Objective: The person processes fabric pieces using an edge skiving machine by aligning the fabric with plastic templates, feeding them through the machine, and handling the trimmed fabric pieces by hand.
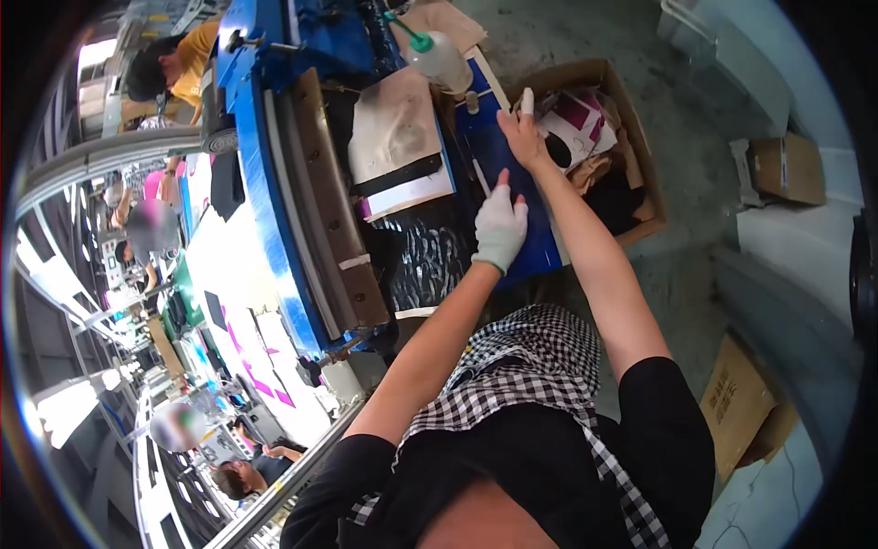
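My left hand (500, 224) wears a white glove with bare fingertips and lies over the blue surface (540, 242), its fingers apart. Just above its fingertips is a thin white stick-like object (481, 177). My right hand (522, 133), with a white covering on one finger, reaches the right edge of the blue surface beside the box; its fingers are spread and nothing shows in them. Beyond the hands stands a clear bottle with a green nozzle (439, 59), a small jar (472, 102) close by. Stained beige sheets (395, 123) lie to the left.
An open cardboard box (651, 183) holding scraps stands to the right. A blue machine with a long brown metal bar (331, 197) runs along the left. Other people (247, 476) are farther left. More cardboard (741, 403) lies at the lower right.
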A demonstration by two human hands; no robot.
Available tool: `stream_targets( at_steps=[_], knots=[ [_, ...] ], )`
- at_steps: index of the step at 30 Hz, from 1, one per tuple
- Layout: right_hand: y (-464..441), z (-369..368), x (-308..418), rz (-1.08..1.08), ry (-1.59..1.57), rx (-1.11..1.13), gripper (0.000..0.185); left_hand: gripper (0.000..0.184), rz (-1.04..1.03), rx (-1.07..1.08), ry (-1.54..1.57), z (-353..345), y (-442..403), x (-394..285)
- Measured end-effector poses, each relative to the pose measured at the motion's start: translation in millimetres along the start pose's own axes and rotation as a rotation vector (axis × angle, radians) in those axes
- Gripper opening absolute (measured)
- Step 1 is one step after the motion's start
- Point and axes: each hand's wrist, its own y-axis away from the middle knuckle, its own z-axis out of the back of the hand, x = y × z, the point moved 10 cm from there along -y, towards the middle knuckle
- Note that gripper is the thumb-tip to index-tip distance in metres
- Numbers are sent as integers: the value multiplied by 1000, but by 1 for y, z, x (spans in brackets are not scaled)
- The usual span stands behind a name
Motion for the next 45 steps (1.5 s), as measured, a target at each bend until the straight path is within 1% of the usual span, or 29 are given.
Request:
stream_targets(
  at_steps=[1,2,4,7,8,10,11,13,14,15,16,17,18,19,20,21,22,23,24,26,27,29,32,36,37,39,41,42,45],
  knots=[
    [-2,-2,7,10,81,28,85,48,-97,-52,48,9,10,-7],
    [-1,-5,17,149,216,-10,83,48,-195,-103,93,19,23,-15],
    [7,-12,26,184,313,35,81,47,-173,-57,152,38,48,-10],
    [20,-12,53,302,467,-68,75,42,-108,21,232,77,97,5],
    [17,-7,49,215,348,-26,72,41,-110,17,262,84,113,17],
    [17,4,47,35,113,77,67,37,50,55,522,94,147,49],
    [23,25,58,53,31,-9,64,35,78,42,443,109,163,60],
    [25,81,68,154,-290,-233,56,29,101,-2,292,141,194,88],
    [28,108,71,229,-434,-334,52,25,98,-31,218,146,204,114],
    [32,145,69,238,-206,-504,47,26,172,-78,170,165,218,138],
    [22,178,41,292,-252,-472,43,26,259,-129,123,183,237,160],
    [32,203,36,278,-332,-497,40,25,282,-259,102,212,248,172],
    [50,222,47,228,-264,-557,39,24,318,-404,69,246,257,189],
    [52,251,22,223,-319,-598,40,19,296,-539,-51,273,273,211],
    [72,265,25,244,-244,-606,49,15,277,-664,-179,295,293,236],
    [87,271,11,282,-209,-607,59,14,416,-746,-83,309,309,290],
    [138,241,58,250,-158,-668,68,16,469,-817,-108,324,324,332],
    [169,218,69,226,-148,-682,72,17,565,-873,-151,336,338,375],
    [180,207,57,161,-167,-683,76,19,658,-917,-188,348,346,412],
    [209,186,54,161,-174,-666,78,27,773,-934,-159,363,357,494],
    [215,178,54,167,-172,-656,78,30,782,-905,-169,368,350,523],
    [228,175,67,120,-164,-647,75,37,788,-827,-197,368,330,553],
    [251,152,93,64,-173,-668,70,46,900,-464,-172,345,307,605],
    [278,138,117,49,-170,-647,60,49,826,-402,-48,350,297,630],
    [282,138,119,35,-190,-631,59,57,838,-326,91,354,296,627],
    [289,140,124,11,-241,-594,56,63,814,-215,165,351,292,630],
    [291,142,137,60,-270,-589,54,73,794,-115,243,343,287,631],
    [288,142,144,80,-284,-582,53,73,761,-61,268,327,283,637],
    [276,126,174,111,-316,-526,52,71,765,-28,168,334,284,622]
  ],
)
